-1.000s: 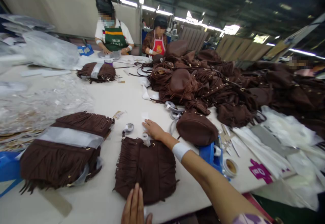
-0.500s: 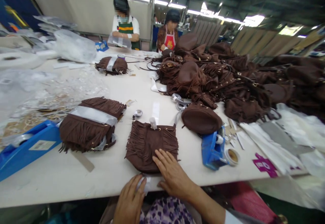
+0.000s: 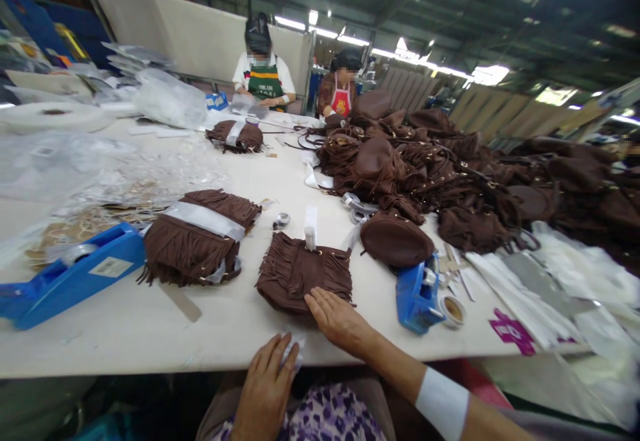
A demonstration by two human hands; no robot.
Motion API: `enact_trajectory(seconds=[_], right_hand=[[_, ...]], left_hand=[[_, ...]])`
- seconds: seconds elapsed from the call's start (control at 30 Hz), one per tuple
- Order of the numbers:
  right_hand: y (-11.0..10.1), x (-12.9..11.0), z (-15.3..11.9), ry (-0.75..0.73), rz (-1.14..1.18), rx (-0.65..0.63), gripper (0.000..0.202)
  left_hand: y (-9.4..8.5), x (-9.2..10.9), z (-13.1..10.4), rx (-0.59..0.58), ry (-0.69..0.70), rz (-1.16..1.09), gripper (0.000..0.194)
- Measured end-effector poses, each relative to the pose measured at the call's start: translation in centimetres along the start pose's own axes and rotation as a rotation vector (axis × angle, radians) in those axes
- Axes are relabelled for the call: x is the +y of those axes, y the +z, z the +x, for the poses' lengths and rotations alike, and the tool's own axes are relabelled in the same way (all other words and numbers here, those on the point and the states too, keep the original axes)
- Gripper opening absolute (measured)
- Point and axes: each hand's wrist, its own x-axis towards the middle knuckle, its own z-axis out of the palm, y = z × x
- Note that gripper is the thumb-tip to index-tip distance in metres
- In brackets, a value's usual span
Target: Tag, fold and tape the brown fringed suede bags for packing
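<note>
A dark brown fringed bag [image 3: 305, 271] lies on the table in front of me, with small gold-coloured rings along its top. A white strip [image 3: 311, 227] sticks up at its top edge. My right hand [image 3: 343, 324] rests flat on the bag's lower right part, fingers stretched out. At the table's front edge, my left hand [image 3: 267, 377] lies with long, straight fingers over a translucent white piece [image 3: 296, 354], mostly covered. Its thumb is hidden. Left of the bag sits another fringed bag [image 3: 195, 244] with a pale wrap [image 3: 205, 219] around it.
Blue tape dispensers stand at left [image 3: 107, 271] and right [image 3: 413, 301], the right one beside a tape roll [image 3: 453, 311]. A smooth brown bag [image 3: 397, 237] and a large bag heap [image 3: 425, 161] lie beyond. Two people [image 3: 265, 77] work across the table.
My view has shifted up and left. The bag's lower edge now lies farther from the table edge, and the gap to my left hand is wider. My right hand stays on the bag.
</note>
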Motion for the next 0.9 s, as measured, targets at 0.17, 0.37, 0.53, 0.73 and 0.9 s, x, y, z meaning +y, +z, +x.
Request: enact_trajectory(seconds=[0.17, 0.37, 0.53, 0.73, 0.9], right_hand=[[0.4, -1.5, 0.4, 0.009, -0.031, -0.031, 0.040], [-0.1, -1.9, 0.7, 0.025, -0.066, -0.059, 0.040], [-0.5, -2.5, 0.4, 0.045, -0.081, -0.072, 0.038], [0.8, -2.7, -0.3, 0.073, -0.121, -0.026, 0.037], [1.4, -3.5, -0.8, 0.049, -0.105, 0.050, 0.043]], left_hand=[[0.0, 0.1, 0.0, -0.015, -0.020, -0.009, 0.049], [0.0, 0.1, 0.1, 0.046, 0.026, 0.016, 0.052], [-0.1, 0.6, 0.2, 0.085, 0.036, 0.026, 0.050], [0.7, 0.4, 0.1, 0.086, 0.021, -0.006, 0.053], [-0.5, 1.2, 0.2, 0.079, -0.041, -0.010, 0.051]])
